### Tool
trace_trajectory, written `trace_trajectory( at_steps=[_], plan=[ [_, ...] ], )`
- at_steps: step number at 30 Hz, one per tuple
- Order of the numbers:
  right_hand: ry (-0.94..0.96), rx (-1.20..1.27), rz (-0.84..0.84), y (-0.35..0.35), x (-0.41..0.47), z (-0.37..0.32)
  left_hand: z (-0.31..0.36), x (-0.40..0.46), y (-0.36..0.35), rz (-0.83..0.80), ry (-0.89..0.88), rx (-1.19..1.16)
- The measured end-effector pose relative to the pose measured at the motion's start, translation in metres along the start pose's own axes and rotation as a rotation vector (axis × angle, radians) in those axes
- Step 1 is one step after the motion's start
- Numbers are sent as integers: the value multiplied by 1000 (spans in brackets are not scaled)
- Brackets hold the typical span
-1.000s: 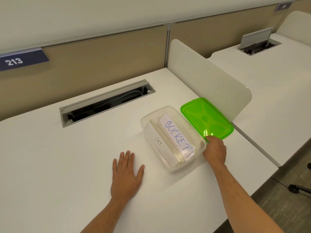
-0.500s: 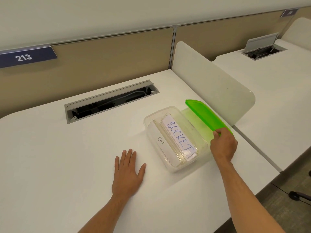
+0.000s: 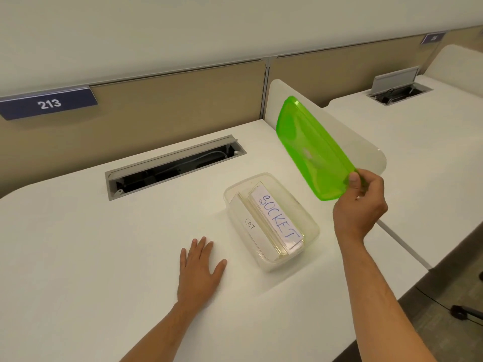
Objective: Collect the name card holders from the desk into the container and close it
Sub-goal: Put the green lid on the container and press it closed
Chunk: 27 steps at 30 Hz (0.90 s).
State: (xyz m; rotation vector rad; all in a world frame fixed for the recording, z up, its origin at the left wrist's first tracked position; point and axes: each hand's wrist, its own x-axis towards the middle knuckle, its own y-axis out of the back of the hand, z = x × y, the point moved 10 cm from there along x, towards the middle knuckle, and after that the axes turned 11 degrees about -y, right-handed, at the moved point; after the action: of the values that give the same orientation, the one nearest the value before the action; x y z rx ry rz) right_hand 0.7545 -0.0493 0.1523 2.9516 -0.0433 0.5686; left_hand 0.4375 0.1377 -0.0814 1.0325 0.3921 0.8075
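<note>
Green lid (image 3: 311, 150) pinched at its near corner by right hand (image 3: 359, 205), thumb on top, tilted up in the air beyond and right of the clear container (image 3: 311, 226), presumably for swinging over the opening. Name card holders (image 3: 274, 220) stacked on edge inside, container open on the table (image 3: 104, 244). Left hand (image 3: 200, 273) flat, fingers spread, holding nothing, resting beside the container, likely for bracing.
</note>
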Motion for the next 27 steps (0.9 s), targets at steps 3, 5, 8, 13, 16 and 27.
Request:
trace_trajectory(
  at_steps=[3, 5, 8, 13, 16, 27],
  plan=[
    [-166, 61, -21, -5, 7, 13, 0, 11, 13, 68, 65, -164],
    [-290, 92, -83, -14, 7, 30, 1, 19, 29, 167, 131, -299],
    [-523, 139, -220, -30, -3, 62, 9, 33, 48, 268, 197, -515],
    [-773, 145, -311, -34, -33, 99, 29, 63, 59, 295, 164, -728],
    [-857, 111, -352, -34, -48, 113, 37, 77, 58, 284, 144, -730],
    [-647, -302, -391, -21, -59, 115, 17, 121, 37, 190, 343, -969]
  ],
)
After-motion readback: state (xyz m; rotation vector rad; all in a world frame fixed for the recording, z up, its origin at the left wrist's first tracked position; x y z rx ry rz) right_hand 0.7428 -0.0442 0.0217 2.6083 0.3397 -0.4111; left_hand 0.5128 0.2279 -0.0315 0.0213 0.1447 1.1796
